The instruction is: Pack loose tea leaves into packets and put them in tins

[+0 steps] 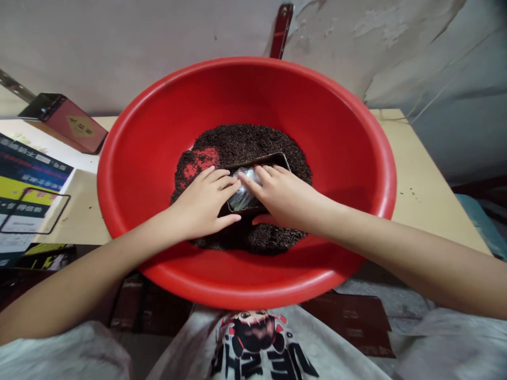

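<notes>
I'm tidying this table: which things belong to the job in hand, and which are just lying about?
Apparently part of the job:
open box at left hand and right hand
plastic-looking bag inside it
dark loose grains around it
red basin

Apparently lying about:
maroon box on the table
printed material near it

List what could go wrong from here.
Loose dark pieces surround the open tin, so some might fall in beside the plastic. The plastic looks thin, and the fingers of the right hand lie over it, so it could snag or tear. The red basin's near rim seems to jut past the table edge; leaning on it might tip it.
</notes>
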Tool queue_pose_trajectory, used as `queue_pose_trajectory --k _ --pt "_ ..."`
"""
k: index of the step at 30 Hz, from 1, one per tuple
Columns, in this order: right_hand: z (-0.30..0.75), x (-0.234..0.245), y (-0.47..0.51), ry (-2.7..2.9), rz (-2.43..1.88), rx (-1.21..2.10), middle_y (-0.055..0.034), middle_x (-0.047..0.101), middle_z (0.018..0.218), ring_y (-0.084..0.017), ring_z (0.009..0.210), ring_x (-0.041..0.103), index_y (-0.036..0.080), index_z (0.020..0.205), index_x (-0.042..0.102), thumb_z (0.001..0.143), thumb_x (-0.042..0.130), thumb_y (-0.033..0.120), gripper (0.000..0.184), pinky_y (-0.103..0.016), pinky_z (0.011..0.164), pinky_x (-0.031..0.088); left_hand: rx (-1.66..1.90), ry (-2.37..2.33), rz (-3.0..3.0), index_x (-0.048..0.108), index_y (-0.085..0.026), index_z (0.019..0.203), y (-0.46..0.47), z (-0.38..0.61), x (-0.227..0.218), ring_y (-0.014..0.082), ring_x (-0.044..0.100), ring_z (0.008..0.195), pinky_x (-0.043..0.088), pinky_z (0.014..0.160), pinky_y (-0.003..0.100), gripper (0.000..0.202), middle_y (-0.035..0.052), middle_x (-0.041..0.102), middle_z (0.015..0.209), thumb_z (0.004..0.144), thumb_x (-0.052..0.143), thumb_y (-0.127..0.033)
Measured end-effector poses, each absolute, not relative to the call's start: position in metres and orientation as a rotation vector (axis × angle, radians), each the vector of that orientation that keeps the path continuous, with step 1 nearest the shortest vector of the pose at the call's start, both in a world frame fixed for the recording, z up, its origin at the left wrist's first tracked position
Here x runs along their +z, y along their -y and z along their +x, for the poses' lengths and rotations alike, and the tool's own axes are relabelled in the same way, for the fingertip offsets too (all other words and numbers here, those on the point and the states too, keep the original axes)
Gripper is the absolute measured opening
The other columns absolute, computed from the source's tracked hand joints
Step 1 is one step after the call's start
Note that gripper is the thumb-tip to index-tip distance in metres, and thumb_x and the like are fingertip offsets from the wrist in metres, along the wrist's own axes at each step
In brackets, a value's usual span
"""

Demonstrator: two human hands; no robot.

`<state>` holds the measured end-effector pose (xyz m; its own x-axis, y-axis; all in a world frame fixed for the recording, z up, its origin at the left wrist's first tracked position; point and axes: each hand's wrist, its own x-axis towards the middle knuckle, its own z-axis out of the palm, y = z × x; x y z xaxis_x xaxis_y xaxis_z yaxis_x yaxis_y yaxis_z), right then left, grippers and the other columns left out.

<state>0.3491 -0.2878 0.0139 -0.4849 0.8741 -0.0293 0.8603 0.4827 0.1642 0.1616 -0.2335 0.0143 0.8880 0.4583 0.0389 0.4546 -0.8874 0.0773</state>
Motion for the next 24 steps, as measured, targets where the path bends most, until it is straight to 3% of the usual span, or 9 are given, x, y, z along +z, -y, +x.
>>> queue_pose_trajectory --k 4,7,12,17,21,23,24 --pt "0.341 0.010 0.286 -2.663 1.511 0.323 -0.0261 0.048 0.125 -0.036 0.115 0.045 -0.003 0.127 0.047 0.073 0.066 0.046 0.076 -0.049 0.096 0.038 0.221 -0.717 2.940 0.062 -0.012 0.111 0.239 0.154 0.017 0.0273 0.050 0.115 0.037 0.101 0.043 0.042 0.0141 0.059 0.118 0.082 0.053 -0.041" --pt "0.343 0.005 0.284 -2.716 1.458 0.288 -0.0271 0.046 0.129 -0.034 0.120 0.045 -0.006 0.128 0.045 0.075 0.064 0.044 0.076 -0.045 0.103 0.035 0.408 -0.759 2.904 0.062 -0.014 0.110 0.248 0.139 0.016 0.0230 0.054 0.107 0.038 0.098 0.040 0.034 0.0111 0.063 0.111 0.086 0.046 -0.033" --pt "0.349 -0.001 0.284 -2.777 1.402 0.257 -0.0235 0.045 0.133 -0.033 0.123 0.045 0.014 0.143 0.031 0.082 0.058 0.040 0.072 -0.049 0.097 0.040 0.495 -0.959 2.738 0.064 -0.019 0.098 0.256 0.108 0.023 0.0193 0.060 0.090 0.042 0.088 0.035 0.028 0.0039 0.069 0.094 0.087 0.046 -0.037" --pt "0.351 -0.005 0.284 -2.794 1.357 0.230 -0.0214 0.041 0.139 -0.035 0.125 0.043 0.014 0.136 0.042 0.083 0.056 0.039 0.060 -0.052 0.098 0.038 0.953 -1.356 2.433 0.064 -0.021 0.084 0.257 0.075 0.030 0.0170 0.060 0.082 0.043 0.082 0.035 0.017 -0.0022 0.067 0.083 0.084 0.051 -0.033" --pt "0.349 -0.003 0.281 -2.800 1.350 0.165 -0.0184 0.043 0.139 -0.034 0.125 0.044 0.015 0.134 0.046 0.084 0.055 0.038 0.056 -0.052 0.098 0.039 1.746 -1.687 1.726 0.049 -0.017 0.072 0.241 0.032 0.008 0.0114 0.053 0.069 0.042 0.072 0.033 0.016 -0.0051 0.051 0.073 0.079 0.051 -0.032" --pt "0.347 -0.001 0.279 -2.779 1.377 0.119 -0.0180 0.044 0.138 -0.034 0.124 0.045 0.014 0.135 0.044 0.083 0.056 0.038 0.058 -0.051 0.098 0.040 1.779 -1.841 1.441 0.036 -0.017 0.072 0.233 0.013 -0.011 0.0103 0.052 0.076 0.038 0.074 0.031 0.013 -0.0056 0.044 0.075 0.082 0.038 -0.026" --pt "0.346 -0.001 0.278 -2.770 1.404 0.099 -0.0181 0.044 0.138 -0.034 0.123 0.046 0.013 0.136 0.042 0.082 0.057 0.038 0.062 -0.050 0.098 0.040 1.600 -1.838 1.393 0.034 -0.018 0.075 0.230 0.006 -0.021 0.0117 0.052 0.086 0.037 0.074 0.030 0.013 -0.0055 0.043 0.077 0.085 0.030 -0.024"
